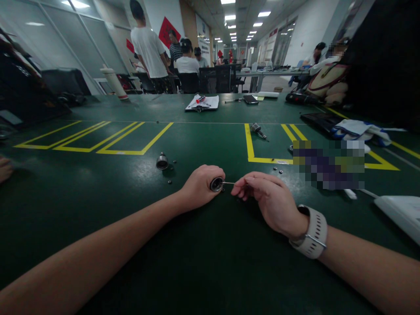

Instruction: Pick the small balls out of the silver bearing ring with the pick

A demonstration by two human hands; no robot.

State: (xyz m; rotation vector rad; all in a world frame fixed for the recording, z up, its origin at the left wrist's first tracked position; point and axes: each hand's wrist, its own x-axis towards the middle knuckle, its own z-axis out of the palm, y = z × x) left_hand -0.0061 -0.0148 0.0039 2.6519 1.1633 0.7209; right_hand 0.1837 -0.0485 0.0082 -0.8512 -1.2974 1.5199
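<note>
My left hand (200,186) is closed around a small round metal part (216,184), its open end facing right. My right hand (267,197) pinches a thin metal rod (229,183) whose tip reaches the part's opening. Both hands rest on the dark green table (197,262). A second metal cylinder part (162,161) stands just beyond my left hand. Small dark screws or washers (169,181) lie around it and near the yellow tape. A white watch (311,232) is on my right wrist.
Yellow tape boxes (131,152) mark the table. A metal tool piece (257,129) lies in the right box. A clipboard with papers (202,103), a phone (250,99), a white device (400,212) at right. Another person's hand (5,168) at left edge. People stand and sit behind.
</note>
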